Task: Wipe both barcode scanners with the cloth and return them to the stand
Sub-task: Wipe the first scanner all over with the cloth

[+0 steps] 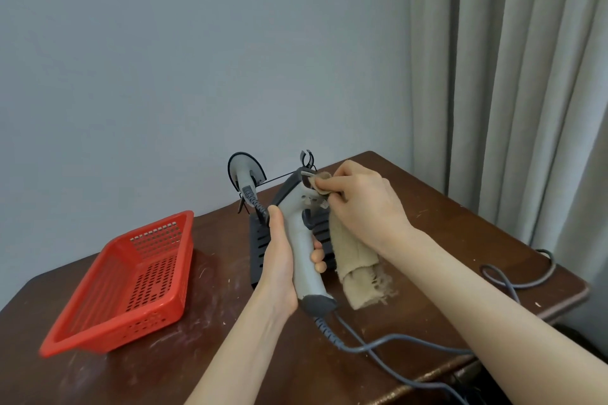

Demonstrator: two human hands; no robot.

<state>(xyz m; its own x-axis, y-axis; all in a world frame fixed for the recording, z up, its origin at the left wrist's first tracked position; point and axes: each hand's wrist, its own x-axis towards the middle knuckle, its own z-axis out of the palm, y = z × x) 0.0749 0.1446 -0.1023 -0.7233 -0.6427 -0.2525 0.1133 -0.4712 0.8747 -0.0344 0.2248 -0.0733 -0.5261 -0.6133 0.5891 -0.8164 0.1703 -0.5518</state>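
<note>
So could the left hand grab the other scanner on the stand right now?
Probably not yet: the left hand is busy gripping the held scanner. The other scanner sits close behind, nothing between.

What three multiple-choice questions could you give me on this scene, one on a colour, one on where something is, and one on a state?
1. The basket is:
A blue
B red
C green

2. The other scanner sits:
A in the basket
B on the floor
C on the stand

3. The right hand is:
A pinching the cloth against the held scanner
B open and idle
C gripping a cable

Answers:
1 B, its perforated walls are red.
2 C, it rests head-up in the stand's left holder.
3 A, its fingers press a fold of cloth to the scanner's head while the left hand grips the handle.
</note>
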